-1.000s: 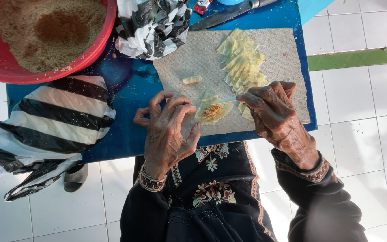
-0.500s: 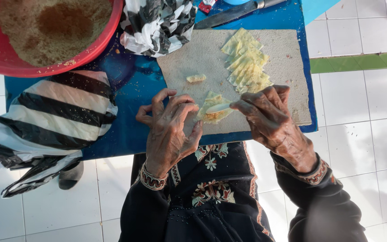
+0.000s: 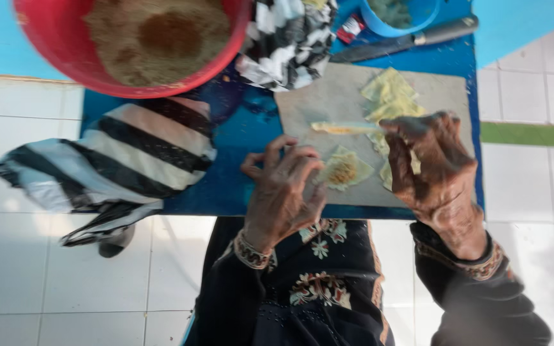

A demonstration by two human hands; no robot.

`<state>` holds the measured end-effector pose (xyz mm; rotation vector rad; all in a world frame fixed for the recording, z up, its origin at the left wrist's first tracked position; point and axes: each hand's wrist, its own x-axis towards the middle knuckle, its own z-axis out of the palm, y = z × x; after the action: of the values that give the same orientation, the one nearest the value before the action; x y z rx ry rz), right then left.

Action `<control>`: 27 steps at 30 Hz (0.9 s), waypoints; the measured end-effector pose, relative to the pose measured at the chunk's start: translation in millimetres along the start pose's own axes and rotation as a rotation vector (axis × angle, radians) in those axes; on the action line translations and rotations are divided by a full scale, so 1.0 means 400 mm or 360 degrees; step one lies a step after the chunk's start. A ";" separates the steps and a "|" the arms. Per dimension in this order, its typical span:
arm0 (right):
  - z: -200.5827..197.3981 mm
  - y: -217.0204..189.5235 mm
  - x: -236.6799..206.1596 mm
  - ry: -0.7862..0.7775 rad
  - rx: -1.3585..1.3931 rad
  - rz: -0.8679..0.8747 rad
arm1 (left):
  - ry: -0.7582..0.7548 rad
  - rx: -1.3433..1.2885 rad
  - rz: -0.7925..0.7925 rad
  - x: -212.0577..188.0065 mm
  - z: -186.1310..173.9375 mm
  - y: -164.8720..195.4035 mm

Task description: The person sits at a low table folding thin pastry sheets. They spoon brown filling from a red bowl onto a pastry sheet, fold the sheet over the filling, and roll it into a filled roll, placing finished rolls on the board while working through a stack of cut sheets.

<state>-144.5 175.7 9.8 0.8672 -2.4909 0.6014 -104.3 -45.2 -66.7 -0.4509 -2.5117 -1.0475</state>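
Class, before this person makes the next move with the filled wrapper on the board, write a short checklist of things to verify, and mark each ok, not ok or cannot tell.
1. Filling sits in the middle of the open wrapper: ok.
2. Left hand steadies that wrapper at its edge: ok.
3. Right hand has hold of the folded piece: cannot tell, motion blur.
4. Spare wrappers stacked on the board: ok.
5. Knife lies off the board, away from both hands: ok.
6. Red bowl holds filling: ok.
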 end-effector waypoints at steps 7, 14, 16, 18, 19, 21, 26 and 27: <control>0.185 -0.090 0.301 0.0292 -0.0065 -0.0663 | -0.0052 -0.0023 0.0018 0.001 0.005 -0.013; 0.158 -0.165 0.362 0.0043 -0.0094 -0.0765 | -0.0190 -0.0009 -0.0017 -0.011 0.024 -0.029; 0.071 -0.128 0.292 -0.0200 0.0284 -0.0552 | -0.0076 0.0042 -0.0011 -0.014 0.021 -0.027; 0.011 -0.104 0.182 -0.0229 0.0174 -0.0286 | -0.0009 0.0073 -0.0013 -0.015 0.018 -0.022; -0.007 -0.099 0.120 -0.0137 -0.0119 -0.0137 | 0.0001 0.0081 -0.0016 -0.014 0.015 -0.019; -0.011 -0.057 0.033 -0.0119 -0.0259 0.0018 | 0.0007 0.0071 -0.0008 -0.015 0.006 -0.014; 0.043 0.005 -0.121 -0.0070 -0.0505 0.0224 | 0.0053 0.0145 0.0062 -0.021 -0.004 0.003; 0.051 0.012 -0.137 -0.0049 -0.0488 0.0228 | 0.0058 0.0177 0.0048 -0.027 -0.003 0.011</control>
<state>-113.9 193.9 -36.6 0.5899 -2.5968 0.2398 -92.6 -44.6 -68.3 -0.4319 -2.5075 -0.8916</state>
